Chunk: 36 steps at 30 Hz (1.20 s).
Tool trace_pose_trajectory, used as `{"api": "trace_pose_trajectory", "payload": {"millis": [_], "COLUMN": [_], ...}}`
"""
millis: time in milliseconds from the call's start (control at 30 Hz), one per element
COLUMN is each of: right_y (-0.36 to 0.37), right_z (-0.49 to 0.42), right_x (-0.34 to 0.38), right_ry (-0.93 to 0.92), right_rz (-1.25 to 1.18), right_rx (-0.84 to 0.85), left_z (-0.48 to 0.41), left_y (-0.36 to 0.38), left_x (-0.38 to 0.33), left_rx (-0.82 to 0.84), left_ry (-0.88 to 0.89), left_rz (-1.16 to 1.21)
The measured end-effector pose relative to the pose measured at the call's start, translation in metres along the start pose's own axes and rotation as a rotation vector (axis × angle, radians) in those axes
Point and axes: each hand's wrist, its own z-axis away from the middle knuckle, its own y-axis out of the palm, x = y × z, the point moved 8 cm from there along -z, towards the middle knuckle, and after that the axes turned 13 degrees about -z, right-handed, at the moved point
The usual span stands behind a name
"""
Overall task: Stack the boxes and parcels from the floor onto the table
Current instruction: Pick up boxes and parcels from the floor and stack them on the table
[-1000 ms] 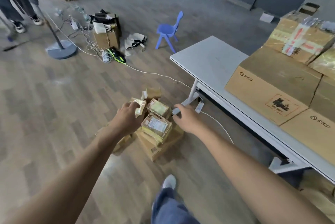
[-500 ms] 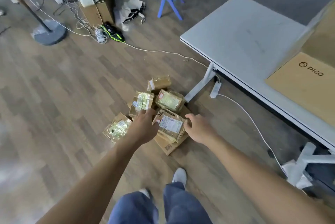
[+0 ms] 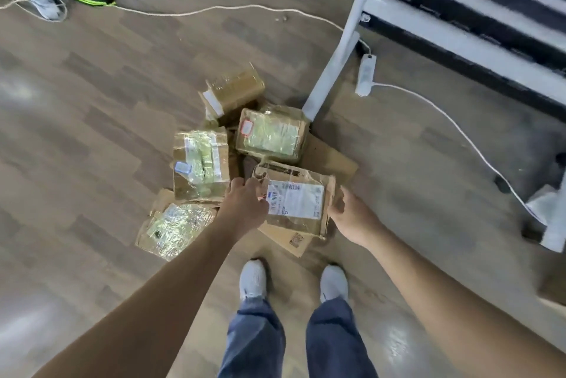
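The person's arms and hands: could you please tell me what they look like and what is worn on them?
The left forearm and the right forearm are bare up to the picture's edge; no sleeves show. The left hand and the right hand wear no gloves, and no watch, band or ring is visible.

A person stands over a heap of taped cardboard parcels on a wooden floor (image 3: 92, 108). The left hand (image 3: 245, 209) curls its fingers over the left edge of a parcel with a white label (image 3: 298, 203), which lies on a flat box (image 3: 288, 238). The right hand (image 3: 352, 218) touches the parcel's right edge, thumb raised; whether it grips is unclear. Four more parcels lie beyond and to the left. A white table leg (image 3: 337, 53) stands just beside the heap, near a power strip (image 3: 364, 74) and its cable (image 3: 453, 123).
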Motion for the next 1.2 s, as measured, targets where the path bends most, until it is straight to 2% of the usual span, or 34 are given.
{"api": "trace_pose_trajectory", "payload": {"millis": [100,233,400,567,700,767,867,1067,1200], "right_y": [0.021,0.045,0.013,-0.06,-0.135,-0.174,-0.232,-0.329,-0.377], "right_z": [-0.019,-0.024,0.002,0.06,0.125,0.161,0.217,0.304,0.341], "right_x": [-0.02,-0.023,-0.007,0.047,0.107,0.138,0.181,0.236,0.245], "right_ry": [0.055,0.034,0.082,0.04,-0.026,-0.07,-0.14,-0.274,-0.295], "right_rz": [-0.07,-0.148,-0.147,-0.14,-0.111,-0.149,-0.219,-0.308,-0.373], "right_rx": [0.01,0.097,0.0,-0.123,-0.224,-0.279,-0.382,-0.623,-0.696], "left_z": [-0.029,-0.043,-0.011,0.052,0.105,0.13,0.169,0.232,0.267], "left_y": [0.027,0.038,0.004,-0.082,-0.155,-0.196,-0.26,-0.362,-0.39], "left_x": [0.015,0.017,0.004,-0.016,-0.06,-0.087,-0.13,-0.195,-0.245], "left_rx": [0.075,0.082,0.01,-0.124,-0.07,-0.096,-0.199,-0.442,-0.372], "left_ry": [-0.042,-0.066,-0.054,-0.085,0.075,0.164,0.296,0.403,0.498], "left_rz": [0.071,0.166,0.234,0.435,0.458,0.489,0.512,0.49,0.571]}}
